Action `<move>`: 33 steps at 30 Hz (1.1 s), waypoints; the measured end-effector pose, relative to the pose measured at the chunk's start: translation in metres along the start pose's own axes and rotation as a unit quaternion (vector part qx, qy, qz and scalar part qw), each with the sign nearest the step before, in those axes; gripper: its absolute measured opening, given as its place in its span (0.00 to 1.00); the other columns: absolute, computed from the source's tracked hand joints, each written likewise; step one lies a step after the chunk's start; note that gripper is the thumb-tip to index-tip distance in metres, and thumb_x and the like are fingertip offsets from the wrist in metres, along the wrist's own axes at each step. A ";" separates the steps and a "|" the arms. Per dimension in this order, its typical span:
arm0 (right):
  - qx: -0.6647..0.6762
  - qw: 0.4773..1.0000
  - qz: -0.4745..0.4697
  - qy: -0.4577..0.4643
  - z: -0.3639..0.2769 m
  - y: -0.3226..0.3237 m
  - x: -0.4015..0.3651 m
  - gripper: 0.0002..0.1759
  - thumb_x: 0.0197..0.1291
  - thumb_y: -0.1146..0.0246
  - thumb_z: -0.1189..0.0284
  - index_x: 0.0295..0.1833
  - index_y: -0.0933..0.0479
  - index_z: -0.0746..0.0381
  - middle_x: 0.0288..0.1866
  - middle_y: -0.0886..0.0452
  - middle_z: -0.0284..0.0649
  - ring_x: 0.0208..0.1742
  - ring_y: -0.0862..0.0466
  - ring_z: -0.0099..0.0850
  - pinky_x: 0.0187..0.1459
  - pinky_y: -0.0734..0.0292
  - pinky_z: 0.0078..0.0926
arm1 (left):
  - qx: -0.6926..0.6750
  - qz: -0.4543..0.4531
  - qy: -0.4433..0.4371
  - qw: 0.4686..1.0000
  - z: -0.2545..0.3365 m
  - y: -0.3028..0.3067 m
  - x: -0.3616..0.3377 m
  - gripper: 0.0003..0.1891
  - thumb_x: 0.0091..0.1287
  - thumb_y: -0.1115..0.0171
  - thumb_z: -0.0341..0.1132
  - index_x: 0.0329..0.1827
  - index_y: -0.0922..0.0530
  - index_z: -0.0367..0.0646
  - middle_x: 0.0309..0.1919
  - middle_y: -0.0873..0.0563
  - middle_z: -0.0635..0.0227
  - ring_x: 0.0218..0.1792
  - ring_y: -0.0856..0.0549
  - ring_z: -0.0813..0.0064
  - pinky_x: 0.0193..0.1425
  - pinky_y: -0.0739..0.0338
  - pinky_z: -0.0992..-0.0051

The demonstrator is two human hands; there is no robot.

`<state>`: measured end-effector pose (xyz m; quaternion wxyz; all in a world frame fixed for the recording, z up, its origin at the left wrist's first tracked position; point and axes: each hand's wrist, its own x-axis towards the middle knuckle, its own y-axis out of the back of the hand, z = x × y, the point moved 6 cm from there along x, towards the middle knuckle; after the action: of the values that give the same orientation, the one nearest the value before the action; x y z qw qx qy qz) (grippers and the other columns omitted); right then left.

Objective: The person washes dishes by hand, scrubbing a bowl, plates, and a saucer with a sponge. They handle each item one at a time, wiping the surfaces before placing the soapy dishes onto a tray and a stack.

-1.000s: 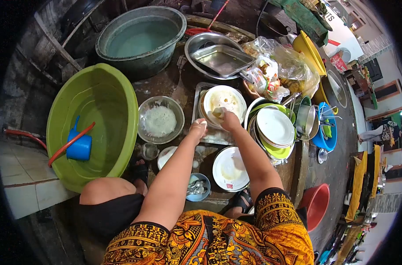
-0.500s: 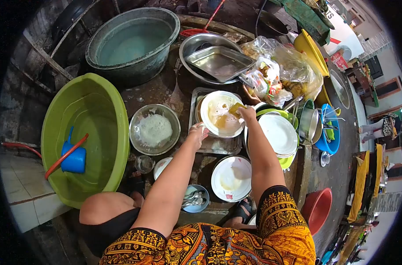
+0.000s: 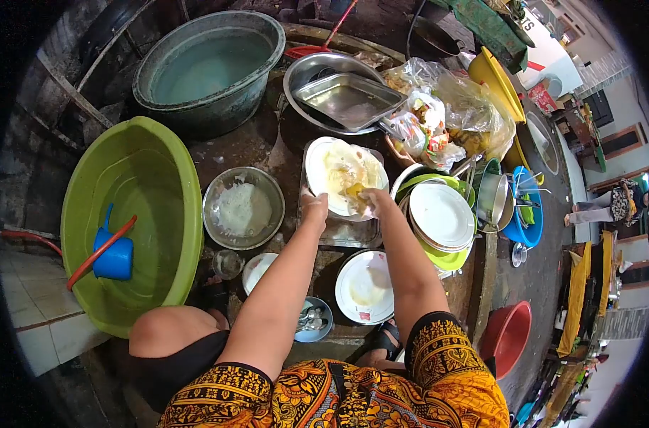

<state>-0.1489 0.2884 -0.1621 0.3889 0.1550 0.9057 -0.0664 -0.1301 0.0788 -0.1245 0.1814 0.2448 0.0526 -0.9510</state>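
Observation:
A white plate (image 3: 320, 165) with soapy, yellowish smears is held over a rectangular metal tray (image 3: 349, 235). My left hand (image 3: 314, 207) is closed on the plate's lower left rim. In my right hand (image 3: 374, 202) is a yellow sponge (image 3: 354, 191), pressed to the plate's lower right part. To the left stands a metal bowl of suds (image 3: 244, 208). On the right rises a stack of plates (image 3: 443, 215), white on top with green ones below. Closer to me lie another white plate (image 3: 367, 289) and a small blue bowl of spoons (image 3: 314, 319).
A green tub (image 3: 185, 214) holding a blue dipper (image 3: 114, 257) stands left, and a dark basin of water (image 3: 257, 93) behind it. Metal pans (image 3: 346, 103) and plastic bags (image 3: 474, 107) are at the back. A red basin (image 3: 508, 339) sits right. A person (image 3: 617, 203) is in the distance.
The sponge has moved from the plate's upper right down to its lower right. The plate is tilted differently, and my left hand now grips its rim. The view has shifted slightly.

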 end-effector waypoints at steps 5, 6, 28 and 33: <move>0.013 0.999 -0.025 -0.024 0.020 -0.005 -0.008 0.16 0.48 0.39 0.76 0.45 0.27 0.66 0.29 0.26 0.38 0.24 0.27 0.29 0.25 0.29 0.25 | -0.031 -0.004 0.004 1.000 0.020 0.004 0.001 0.27 0.52 0.46 0.23 0.58 0.39 0.38 0.50 0.25 0.56 0.49 0.24 0.64 0.51 0.30 0.70; 0.014 0.999 -0.023 -0.023 0.022 -0.007 -0.017 0.16 0.48 0.39 0.76 0.45 0.27 0.66 0.29 0.26 0.38 0.24 0.27 0.29 0.25 0.29 0.25 | 0.002 0.016 -0.014 1.000 0.028 0.007 -0.001 0.29 0.53 0.48 0.22 0.60 0.41 0.38 0.52 0.26 0.55 0.50 0.24 0.64 0.52 0.31 0.70; -0.523 0.643 0.067 0.556 -0.017 -0.139 -0.178 0.31 0.54 0.48 0.60 0.63 0.41 0.61 0.58 0.34 0.54 0.57 0.34 0.54 0.59 0.41 0.42 | -0.045 -0.093 0.026 0.994 0.033 0.065 -0.048 0.22 0.65 0.53 0.45 0.53 0.32 0.35 0.44 0.23 0.57 0.42 0.22 0.68 0.44 0.26 0.67; -0.537 0.665 -0.079 0.513 0.007 -0.123 -0.225 0.30 0.53 0.47 0.58 0.64 0.40 0.51 0.57 0.34 0.57 0.55 0.31 0.52 0.56 0.36 0.42 | -0.195 -0.110 0.127 0.966 0.009 0.082 -0.028 0.25 0.66 0.54 0.50 0.52 0.32 0.35 0.41 0.21 0.59 0.40 0.20 0.70 0.36 0.22 0.72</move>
<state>-0.0388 0.1190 -0.0043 -0.1282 -0.1433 0.8499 0.4906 -0.0812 0.0101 -0.1044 0.1113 0.3157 0.2861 -0.8978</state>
